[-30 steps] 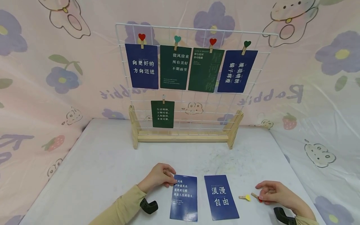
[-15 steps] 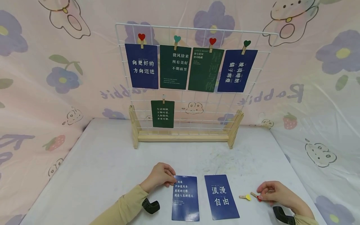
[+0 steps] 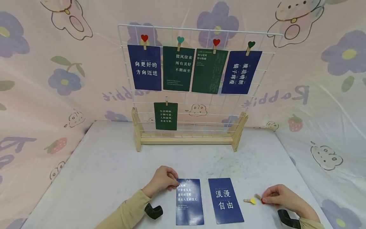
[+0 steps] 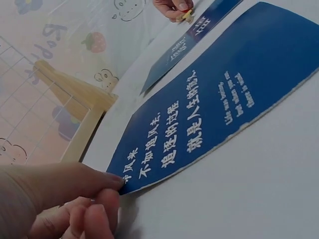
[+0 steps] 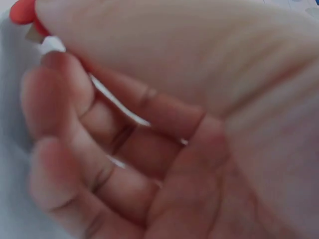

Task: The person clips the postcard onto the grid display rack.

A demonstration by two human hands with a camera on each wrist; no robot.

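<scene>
At the upper left corner of a blue card [image 3: 190,210] with white writing, my left hand [image 3: 162,180] pinches the edge between thumb and fingers. In the left wrist view the thumb lies on top of that card [image 4: 199,114], and its near edge looks raised off the table. A second blue card [image 3: 226,214] lies flat to the right. Over at the right, my right hand [image 3: 283,197] holds a small wooden clothespin [image 3: 258,197] with a red heart by thumb and fingertip. Beside it lies another clothespin [image 3: 252,201] with a yellow heart.
Behind the cards stands a white wire grid [image 3: 206,108] on a wooden base [image 3: 186,140]. Several cards hang there from heart clothespins, with a small green card [image 3: 166,124] lower down. Patterned cloth [image 3: 314,127] surrounds the white table [image 3: 114,162].
The left blue card has shifted slightly right, its lower end most, with my left hand on its corner. My right hand has closed in on the red-heart clothespin, its index finger lowered.
</scene>
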